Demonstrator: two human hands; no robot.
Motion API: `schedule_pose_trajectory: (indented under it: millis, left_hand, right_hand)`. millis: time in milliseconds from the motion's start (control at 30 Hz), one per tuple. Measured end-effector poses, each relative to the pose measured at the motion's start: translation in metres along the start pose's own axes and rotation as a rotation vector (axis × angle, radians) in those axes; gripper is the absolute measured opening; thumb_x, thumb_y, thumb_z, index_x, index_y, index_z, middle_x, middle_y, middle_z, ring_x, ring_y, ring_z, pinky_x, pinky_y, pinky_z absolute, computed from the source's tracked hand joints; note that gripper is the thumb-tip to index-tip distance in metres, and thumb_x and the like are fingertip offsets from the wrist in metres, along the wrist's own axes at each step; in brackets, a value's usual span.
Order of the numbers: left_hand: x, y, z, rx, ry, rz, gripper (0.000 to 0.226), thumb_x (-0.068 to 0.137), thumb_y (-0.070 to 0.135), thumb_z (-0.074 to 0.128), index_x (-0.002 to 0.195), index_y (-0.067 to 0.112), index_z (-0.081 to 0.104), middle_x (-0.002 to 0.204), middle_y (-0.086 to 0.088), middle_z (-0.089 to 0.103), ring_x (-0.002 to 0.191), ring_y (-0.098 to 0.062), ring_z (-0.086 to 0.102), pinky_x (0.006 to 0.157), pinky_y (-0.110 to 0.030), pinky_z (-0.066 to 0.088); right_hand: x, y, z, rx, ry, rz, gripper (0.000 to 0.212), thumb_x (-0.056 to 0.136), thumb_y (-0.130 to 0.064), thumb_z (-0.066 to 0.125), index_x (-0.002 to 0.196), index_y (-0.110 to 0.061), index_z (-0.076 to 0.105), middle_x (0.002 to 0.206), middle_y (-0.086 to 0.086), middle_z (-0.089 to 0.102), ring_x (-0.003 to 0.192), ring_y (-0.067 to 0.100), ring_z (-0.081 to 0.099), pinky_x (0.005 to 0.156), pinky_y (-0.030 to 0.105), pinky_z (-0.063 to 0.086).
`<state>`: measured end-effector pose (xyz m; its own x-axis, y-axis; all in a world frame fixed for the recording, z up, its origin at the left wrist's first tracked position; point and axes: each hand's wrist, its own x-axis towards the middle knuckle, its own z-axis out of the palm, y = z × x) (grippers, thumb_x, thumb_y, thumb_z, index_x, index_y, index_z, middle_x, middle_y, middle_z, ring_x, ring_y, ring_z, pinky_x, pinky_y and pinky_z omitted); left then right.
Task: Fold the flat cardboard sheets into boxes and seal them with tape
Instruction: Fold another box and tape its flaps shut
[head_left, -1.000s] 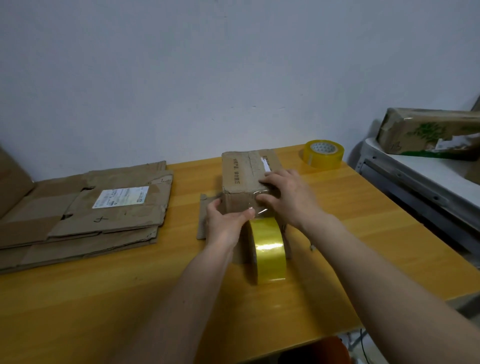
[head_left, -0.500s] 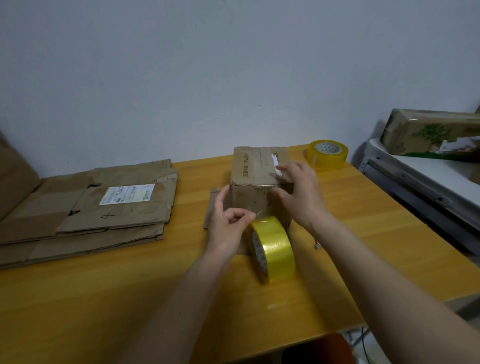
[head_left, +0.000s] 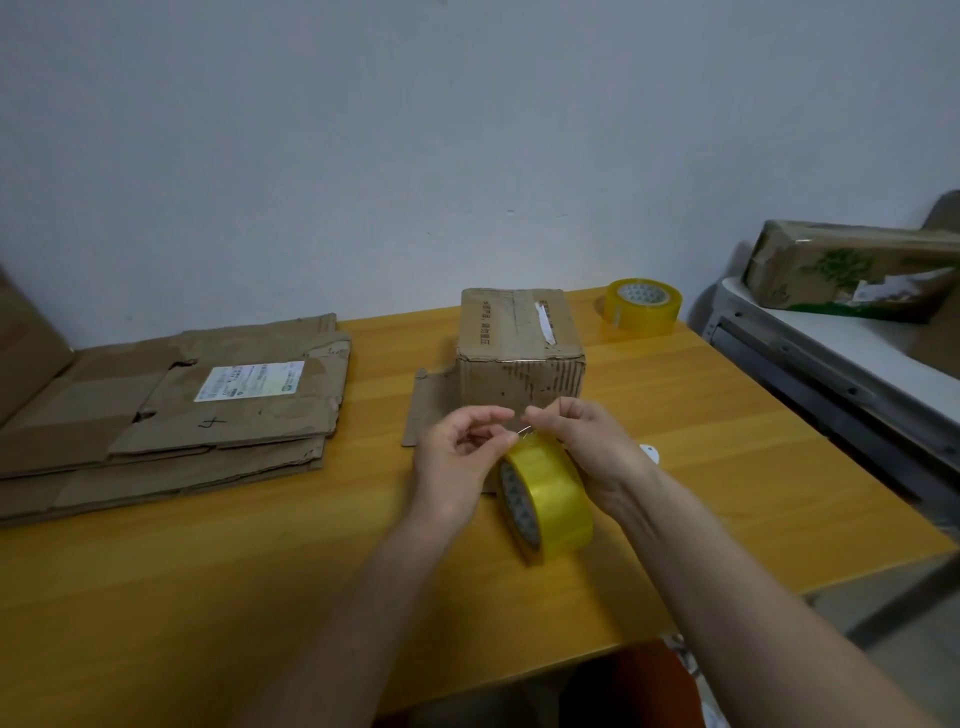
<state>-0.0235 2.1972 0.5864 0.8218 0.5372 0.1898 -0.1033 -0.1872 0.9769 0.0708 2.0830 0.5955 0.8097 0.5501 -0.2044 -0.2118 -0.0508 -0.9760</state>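
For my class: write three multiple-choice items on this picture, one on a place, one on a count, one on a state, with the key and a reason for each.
1. Where does the far tape roll lie? A) right of the folded box B) on the flat sheets C) on the floor
2. How many tape rolls show? A) one B) two C) four
3. The folded box stands: A) flattened B) crushed C) upright, closed on top

Key:
1 A: the far tape roll lies right of the folded box.
2 B: it, plus the near tape roll.
3 C: top flaps meet.
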Motion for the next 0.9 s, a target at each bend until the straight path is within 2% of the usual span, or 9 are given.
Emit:
schedule_pose_trajectory:
  millis: [233, 367, 467, 567, 633, 700, 767, 800, 900]
  left_hand:
    - [-0.010, 0.013, -0.002, 0.303, 0.076, 0.046, 0.019, 0.077, 0.015, 0.079, 0.096, 0.020, 0.076, 0.080, 0.013, 0.070, 0.074, 0.005, 0.062, 0.064, -0.006, 0.047]
    - [-0.012, 0.017, 0.001, 0.611, 0.092, 0.161, 0.008, 0.082, 0.021, 0.074, 0.090, 0.019, 0.075, 0.088, 0.005, 0.069, 0.091, -0.011, 0.057, 0.078, -0.021, 0.044]
    - [-0.015, 0.014, 0.006, 0.718, 0.125, 0.187, 0.006, 0.085, 0.023, 0.071, 0.090, 0.021, 0.071, 0.095, 0.004, 0.057, 0.101, -0.014, 0.042, 0.074, -0.017, 0.028]
    - [-0.010, 0.012, 0.009, 0.741, 0.187, 0.155, 0.004, 0.079, 0.028, 0.075, 0.081, 0.027, 0.071, 0.103, 0.007, 0.035, 0.102, -0.009, 0.025, 0.084, -0.023, 0.032]
    - [-0.007, 0.012, 0.011, 0.706, 0.174, 0.152, 0.005, 0.078, 0.025, 0.076, 0.079, 0.025, 0.072, 0.106, 0.006, 0.033, 0.105, -0.008, 0.022, 0.090, -0.025, 0.033]
    - [-0.006, 0.011, 0.013, 0.683, 0.161, 0.166, 0.005, 0.079, 0.023, 0.076, 0.081, 0.021, 0.072, 0.106, 0.006, 0.036, 0.106, -0.008, 0.024, 0.091, -0.023, 0.032]
    - [-0.005, 0.008, 0.012, 0.672, 0.147, 0.185, 0.006, 0.080, 0.022, 0.075, 0.083, 0.019, 0.072, 0.105, 0.006, 0.042, 0.106, -0.008, 0.028, 0.088, -0.021, 0.031]
    - [-0.005, 0.007, 0.011, 0.662, 0.134, 0.190, 0.006, 0.081, 0.022, 0.074, 0.084, 0.018, 0.071, 0.104, 0.006, 0.045, 0.106, -0.008, 0.030, 0.086, -0.019, 0.030]
    - [-0.004, 0.005, 0.007, 0.635, 0.099, 0.192, 0.005, 0.084, 0.023, 0.071, 0.085, 0.018, 0.070, 0.098, 0.007, 0.053, 0.103, -0.009, 0.038, 0.081, -0.020, 0.031]
  right_hand:
    - [-0.011, -0.002, 0.005, -0.056, 0.039, -0.071, 0.028, 0.085, -0.007, 0.064, 0.062, -0.017, 0.051, 0.083, 0.012, 0.058, 0.075, 0.021, 0.054, 0.072, 0.035, 0.045]
    - [-0.015, -0.002, 0.010, -0.086, 0.049, -0.133, 0.028, 0.081, -0.001, 0.063, 0.060, -0.016, 0.051, 0.088, 0.011, 0.062, 0.081, 0.018, 0.057, 0.076, 0.032, 0.048]
    - [-0.016, -0.003, 0.008, -0.138, 0.066, -0.148, 0.023, 0.082, -0.004, 0.067, 0.063, -0.012, 0.056, 0.084, 0.014, 0.061, 0.081, 0.021, 0.056, 0.080, 0.037, 0.049]
    - [-0.018, -0.005, 0.003, -0.259, 0.129, -0.159, 0.021, 0.087, -0.017, 0.065, 0.068, -0.008, 0.065, 0.079, 0.017, 0.067, 0.076, 0.024, 0.059, 0.084, 0.047, 0.050]
    - [-0.019, -0.005, 0.003, -0.385, 0.239, -0.188, 0.027, 0.092, -0.019, 0.055, 0.072, -0.009, 0.069, 0.081, 0.012, 0.070, 0.079, 0.023, 0.062, 0.082, 0.045, 0.049]
    - [-0.020, -0.003, 0.006, -0.437, 0.279, -0.276, 0.021, 0.096, -0.018, 0.049, 0.101, -0.016, 0.069, 0.093, 0.004, 0.070, 0.087, 0.016, 0.061, 0.082, 0.037, 0.047]
    - [-0.025, -0.003, 0.005, -0.401, 0.203, -0.364, 0.043, 0.097, -0.017, 0.050, 0.137, -0.031, 0.043, 0.108, -0.006, 0.060, 0.103, 0.008, 0.057, 0.091, 0.030, 0.044]
    - [-0.025, -0.003, 0.001, -0.402, 0.144, -0.391, 0.050, 0.096, -0.016, 0.053, 0.139, -0.035, 0.039, 0.110, -0.009, 0.058, 0.107, 0.006, 0.056, 0.094, 0.029, 0.044]
    - [-0.025, -0.005, -0.007, -0.563, -0.015, -0.404, 0.020, 0.089, -0.014, 0.065, 0.108, -0.016, 0.069, 0.101, -0.004, 0.069, 0.098, 0.010, 0.063, 0.092, 0.038, 0.051]
